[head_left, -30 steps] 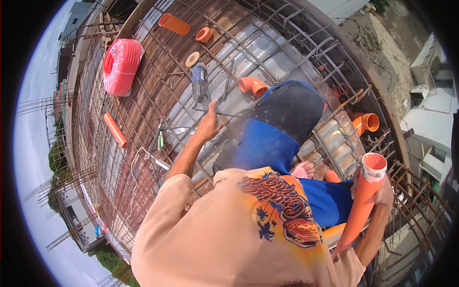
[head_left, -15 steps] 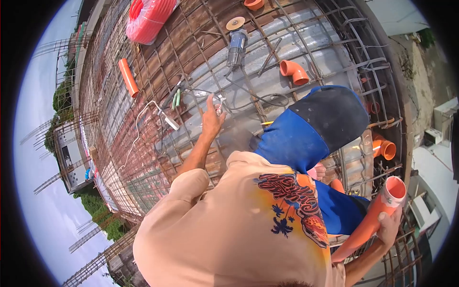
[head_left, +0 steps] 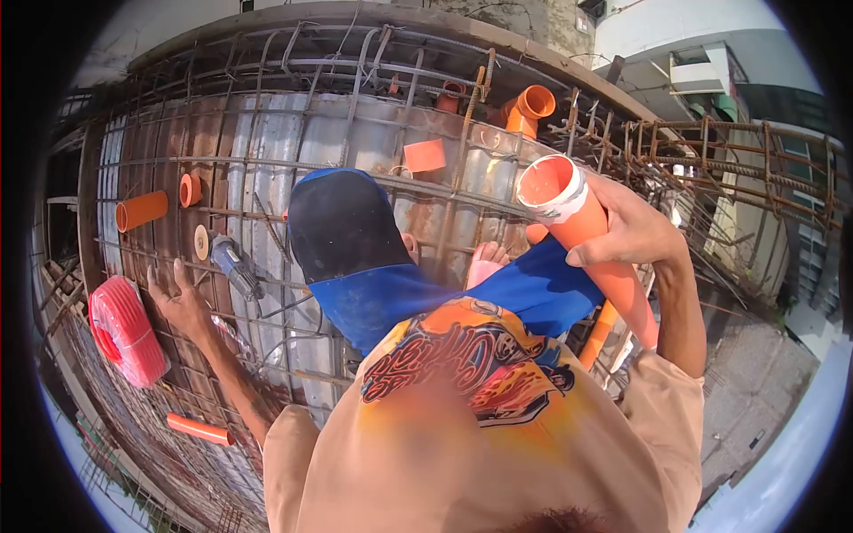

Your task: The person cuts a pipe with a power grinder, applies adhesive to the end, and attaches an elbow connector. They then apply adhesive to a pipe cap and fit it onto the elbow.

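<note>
My right hand [head_left: 635, 222] is wrapped round a long orange plastic pipe [head_left: 591, 235]. The pipe slants up to the left, and white smears coat its open end. Fingers spread and holding nothing, my left hand [head_left: 182, 302] is over the rebar grid at the left. Close to it lies an angle grinder [head_left: 235, 269] with a tan disc. A coil of red corrugated tubing [head_left: 127, 331] in clear plastic is just beyond the fingertips. Ahead of my knees are an orange pipe fitting [head_left: 530, 108] and a short orange sleeve [head_left: 425, 155].
Rebar [head_left: 267, 163] crosses corrugated metal sheets [head_left: 293, 124] underfoot. An orange pipe piece [head_left: 142, 211], an orange ring fitting [head_left: 190, 190] and another pipe length [head_left: 200, 430] lie at the left. A beam edge [head_left: 444, 25] and a rebar cage [head_left: 746, 160] border the far and right sides.
My view has swung to the right. My left hand was by the cables and now is near the grinder and coil. The pipe stays in my right hand, held closer into view.
</note>
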`<state>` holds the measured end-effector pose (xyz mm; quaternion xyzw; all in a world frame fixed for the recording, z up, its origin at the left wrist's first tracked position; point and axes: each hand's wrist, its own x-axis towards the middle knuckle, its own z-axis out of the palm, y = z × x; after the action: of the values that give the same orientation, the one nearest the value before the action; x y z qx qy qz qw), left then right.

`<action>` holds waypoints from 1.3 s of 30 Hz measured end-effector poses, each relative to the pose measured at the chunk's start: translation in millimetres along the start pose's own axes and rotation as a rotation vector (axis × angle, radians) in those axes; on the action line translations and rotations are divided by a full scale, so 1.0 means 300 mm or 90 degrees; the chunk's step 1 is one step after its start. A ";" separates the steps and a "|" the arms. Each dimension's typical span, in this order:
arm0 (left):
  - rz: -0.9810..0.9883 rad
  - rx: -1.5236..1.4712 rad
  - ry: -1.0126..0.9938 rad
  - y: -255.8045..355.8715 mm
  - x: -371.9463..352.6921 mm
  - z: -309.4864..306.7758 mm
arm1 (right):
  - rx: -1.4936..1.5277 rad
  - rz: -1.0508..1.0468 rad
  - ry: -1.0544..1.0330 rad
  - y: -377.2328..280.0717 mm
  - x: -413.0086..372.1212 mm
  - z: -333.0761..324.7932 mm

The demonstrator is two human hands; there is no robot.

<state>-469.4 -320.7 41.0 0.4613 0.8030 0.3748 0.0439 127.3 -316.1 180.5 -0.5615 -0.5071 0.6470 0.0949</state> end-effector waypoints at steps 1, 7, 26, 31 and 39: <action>0.024 -0.153 -0.048 0.155 -0.001 0.062 | -0.030 -0.037 0.009 0.011 0.004 0.012; 0.404 -0.451 -0.495 0.882 -0.299 0.249 | -0.011 -0.063 0.105 0.066 -0.005 -0.018; 0.181 -0.451 -1.141 1.214 -0.474 0.409 | 0.024 -0.161 -0.020 0.223 -0.092 -0.055; 0.104 -0.419 -1.156 1.145 -0.480 0.427 | -0.577 -0.146 0.597 0.293 -0.171 0.274; 0.118 -0.463 -1.117 1.092 -0.426 0.474 | -0.505 -0.298 0.616 0.358 -0.218 0.279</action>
<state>-105.3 -243.7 114.5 0.5979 0.2780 0.1238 0.7415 129.5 -457.6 127.6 -0.6563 -0.7150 0.0489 0.2360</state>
